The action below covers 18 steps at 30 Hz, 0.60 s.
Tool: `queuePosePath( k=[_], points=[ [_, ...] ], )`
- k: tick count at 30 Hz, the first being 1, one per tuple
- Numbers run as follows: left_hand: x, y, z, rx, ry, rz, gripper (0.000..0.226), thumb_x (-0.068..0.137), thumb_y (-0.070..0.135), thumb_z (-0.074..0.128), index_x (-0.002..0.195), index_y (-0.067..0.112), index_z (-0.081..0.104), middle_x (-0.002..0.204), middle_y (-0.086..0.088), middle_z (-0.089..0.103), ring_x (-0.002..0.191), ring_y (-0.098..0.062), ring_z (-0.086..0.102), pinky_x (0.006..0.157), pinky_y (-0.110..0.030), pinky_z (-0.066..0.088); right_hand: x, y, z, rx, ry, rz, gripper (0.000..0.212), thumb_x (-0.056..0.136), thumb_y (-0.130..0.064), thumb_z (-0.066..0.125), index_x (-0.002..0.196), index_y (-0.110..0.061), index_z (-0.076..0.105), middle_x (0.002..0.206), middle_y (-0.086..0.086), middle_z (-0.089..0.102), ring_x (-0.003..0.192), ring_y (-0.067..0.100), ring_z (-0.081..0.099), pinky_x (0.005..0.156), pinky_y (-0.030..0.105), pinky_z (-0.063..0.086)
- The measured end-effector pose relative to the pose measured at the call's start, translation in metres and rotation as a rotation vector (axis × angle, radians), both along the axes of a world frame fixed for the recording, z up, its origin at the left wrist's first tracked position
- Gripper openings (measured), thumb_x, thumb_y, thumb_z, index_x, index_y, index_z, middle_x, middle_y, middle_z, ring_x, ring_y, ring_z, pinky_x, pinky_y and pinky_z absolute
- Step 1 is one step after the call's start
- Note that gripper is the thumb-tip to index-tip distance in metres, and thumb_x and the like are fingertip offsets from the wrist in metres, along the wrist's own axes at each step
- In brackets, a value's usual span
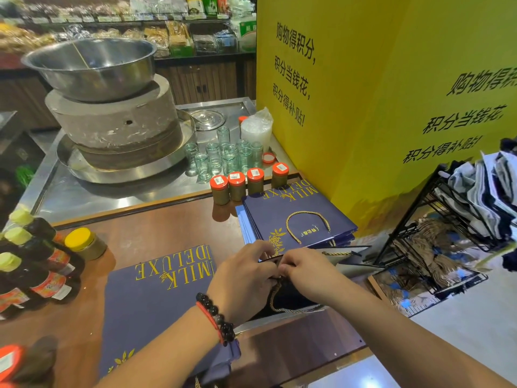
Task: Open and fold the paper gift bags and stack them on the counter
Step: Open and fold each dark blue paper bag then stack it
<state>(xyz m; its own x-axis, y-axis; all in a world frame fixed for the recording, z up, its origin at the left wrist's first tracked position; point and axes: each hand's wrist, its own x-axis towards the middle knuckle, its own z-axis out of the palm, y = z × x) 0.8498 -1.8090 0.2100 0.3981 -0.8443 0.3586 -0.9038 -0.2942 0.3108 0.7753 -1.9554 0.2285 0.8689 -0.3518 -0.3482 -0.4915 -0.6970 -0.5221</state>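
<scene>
Navy paper gift bags with gold "MILK DELUXE" print lie on the brown counter point(156, 236). A stack of flat bags point(296, 217) sits at the back right, a gold cord handle on top. Another flat bag point(156, 292) lies in front of me at the left. Between them is an opened bag point(291, 298), its dark inside and gold cord showing. My left hand point(243, 278) and my right hand point(305, 273) meet at its upper rim, both pinching the edge. The left wrist wears a bead bracelet and a red cord.
Several red-lidded jars point(237, 186) stand behind the stack, with empty glass jars point(223, 158) beyond. A stone mill point(117, 121) carries a steel basin. Dark sauce bottles point(33, 261) and a yellow-lidded jar point(84, 243) stand left. A black wire rack point(436, 233) stands right, beside the yellow pillar point(391, 79).
</scene>
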Motion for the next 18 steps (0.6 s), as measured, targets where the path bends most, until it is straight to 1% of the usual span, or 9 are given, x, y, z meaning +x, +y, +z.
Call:
queuePosePath(
  k=[3,7,10,12,15,18],
  points=[
    [0.000,0.000,-0.001,0.006,-0.004,0.007,0.015,0.065,0.011,0.078,0.070,0.021,0.069,0.101,0.000,0.061,0.074,-0.017,0.062,0.040,-0.027,0.048,-0.002,0.002,-0.002,-0.020,-0.018,-0.027,0.014,0.095,-0.024,0.050,0.087,-0.020,0.061,0.087,-0.002,0.056,0.091,0.020,0.054,0.076,0.036,0.044],
    [-0.001,-0.002,0.001,0.006,0.000,0.008,0.015,0.065,0.010,0.079,0.070,0.021,0.069,0.099,0.000,0.061,0.073,-0.017,0.062,0.040,-0.028,0.049,-0.004,0.005,-0.006,-0.048,-0.037,-0.052,0.015,0.097,-0.025,0.047,0.087,-0.020,0.058,0.088,0.000,0.056,0.094,0.024,0.055,0.078,0.038,0.044],
    [-0.001,0.001,0.000,0.006,0.011,0.003,0.014,0.065,0.011,0.074,0.071,0.022,0.068,0.100,0.003,0.058,0.074,-0.017,0.061,0.042,-0.026,0.046,-0.006,-0.001,-0.004,0.010,-0.138,-0.162,0.021,0.100,-0.020,0.038,0.089,-0.010,0.054,0.088,0.009,0.062,0.091,0.031,0.058,0.078,0.040,0.044],
    [0.000,0.003,-0.001,0.007,0.017,0.015,0.014,0.065,0.014,0.075,0.071,0.024,0.068,0.100,0.005,0.057,0.074,-0.015,0.060,0.043,-0.024,0.044,-0.006,-0.007,-0.003,0.070,-0.191,-0.189,0.025,0.101,-0.020,0.035,0.091,-0.006,0.053,0.087,0.012,0.063,0.087,0.031,0.060,0.078,0.041,0.045],
    [0.001,0.002,-0.001,0.015,0.034,0.024,0.009,0.068,0.018,0.072,0.070,0.025,0.067,0.102,0.005,0.057,0.073,-0.014,0.061,0.044,-0.024,0.045,-0.009,-0.009,-0.005,0.080,-0.202,-0.174,0.026,0.101,-0.022,0.035,0.090,-0.005,0.053,0.085,0.013,0.061,0.084,0.031,0.057,0.076,0.041,0.045],
    [0.001,0.000,-0.002,0.023,0.031,0.028,0.006,0.070,0.020,0.071,0.069,0.025,0.068,0.103,0.006,0.056,0.072,-0.013,0.060,0.044,-0.024,0.046,-0.009,-0.013,-0.003,0.147,-0.290,-0.269,0.025,0.100,-0.021,0.038,0.085,-0.009,0.054,0.080,0.010,0.063,0.076,0.024,0.059,0.072,0.037,0.045]
  ],
)
